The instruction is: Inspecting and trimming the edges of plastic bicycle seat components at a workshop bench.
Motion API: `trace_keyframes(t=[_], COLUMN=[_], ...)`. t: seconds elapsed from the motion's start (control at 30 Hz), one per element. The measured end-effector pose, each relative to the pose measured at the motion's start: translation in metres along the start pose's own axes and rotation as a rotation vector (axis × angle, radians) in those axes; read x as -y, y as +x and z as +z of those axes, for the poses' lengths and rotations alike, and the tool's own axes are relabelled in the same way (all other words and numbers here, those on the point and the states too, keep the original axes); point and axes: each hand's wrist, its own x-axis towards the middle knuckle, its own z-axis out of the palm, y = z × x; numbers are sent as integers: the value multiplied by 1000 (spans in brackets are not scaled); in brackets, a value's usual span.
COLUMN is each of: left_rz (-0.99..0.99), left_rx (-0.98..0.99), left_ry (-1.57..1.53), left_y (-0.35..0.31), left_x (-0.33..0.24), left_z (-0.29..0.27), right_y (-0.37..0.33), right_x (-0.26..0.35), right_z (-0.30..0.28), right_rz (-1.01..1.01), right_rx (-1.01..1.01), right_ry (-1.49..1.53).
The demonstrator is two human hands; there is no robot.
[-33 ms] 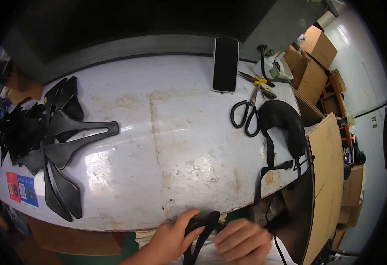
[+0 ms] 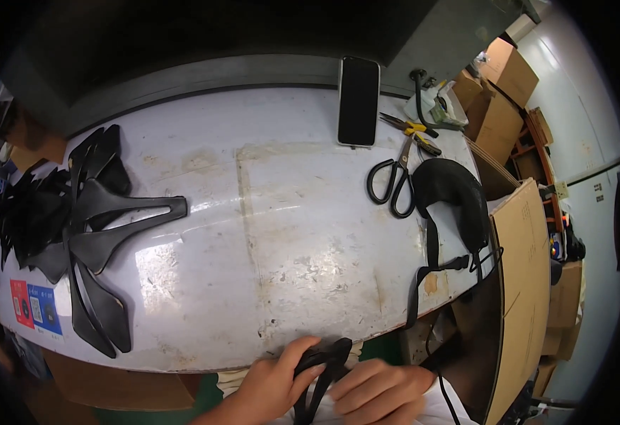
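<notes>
At the table's near edge, my left hand (image 2: 273,382) is closed around a black V-shaped piece (image 2: 337,351), thumb over it. It looks like the smooth, leather-like pieces on the table. My right hand (image 2: 380,392) is just right of it, fingers curled into a fist near its edge; whatever those fingers grip is hidden. More black V-shaped pieces (image 2: 101,244) overlap at the left, beside a heap of black parts (image 2: 37,212).
The white table (image 2: 310,241) stretches ahead. On its right lie black-handled scissors (image 2: 393,184), yellow-handled pliers (image 2: 416,129), a black padded pouch with a strap (image 2: 465,202) and a phone (image 2: 359,103). Cardboard (image 2: 519,283) stands beyond the right edge.
My right hand has moved a little left, closer to the black V-shaped piece, and looks less blurred. My left hand keeps its hold.
</notes>
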Motion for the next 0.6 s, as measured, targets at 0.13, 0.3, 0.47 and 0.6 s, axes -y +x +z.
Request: trace_keyframes(t=[0.13,0.3,0.47,0.6], left_rz=[69,63,49,64], left_rx=[-9,36,73,55], left_ry=[71,66,41,9], left_y=[-2,-1,0,4], left_x=[13,16,16,14], left_z=[-4,-8,-13,-12], right_y=[-11,2,5,-13], right_x=[-22,-23,-20,-35], right_z=[24,12,1,34], right_rz=[-189,-115,171,-101], right_rx=[-92,-12,-39,-628], right_ry=[-104,-75,105,83])
